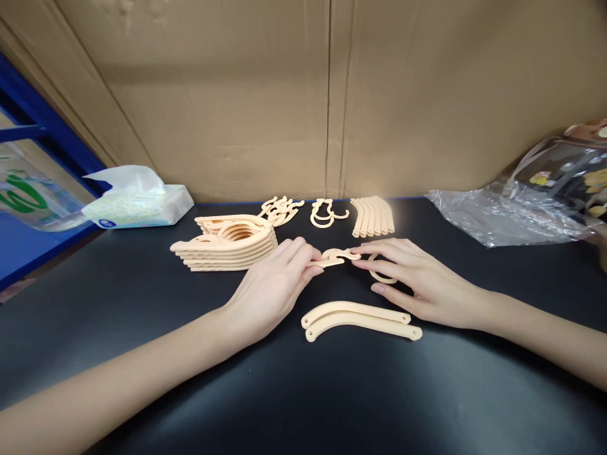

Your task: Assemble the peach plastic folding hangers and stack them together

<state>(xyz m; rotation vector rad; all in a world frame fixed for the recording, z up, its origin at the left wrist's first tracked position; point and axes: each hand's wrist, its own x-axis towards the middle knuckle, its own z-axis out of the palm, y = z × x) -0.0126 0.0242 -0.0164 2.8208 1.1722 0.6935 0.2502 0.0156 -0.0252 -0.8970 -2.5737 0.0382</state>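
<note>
My left hand (275, 281) is closed, with thumb and fingers pinching the left end of a small beige plastic hanger piece (333, 255) just above the black table. The fingers of my right hand (420, 278) are spread and stretched out, their tips touching the right end of that piece. A beige hanger hook (385, 279) lies partly hidden under the right fingers. In front of both hands, two curved beige hanger arms (358, 316) lie side by side. A stack of beige hangers (232, 246) stands just beyond my left hand.
Along the back lie a pile of small hooks (282, 210), a few more hooks (323, 221) and a row of hanger arms (373, 216). A tissue pack (142, 205) sits back left. Crumpled clear plastic (502, 215) and a transparent bag (564, 167) are at right. Cardboard (227, 95) walls the back.
</note>
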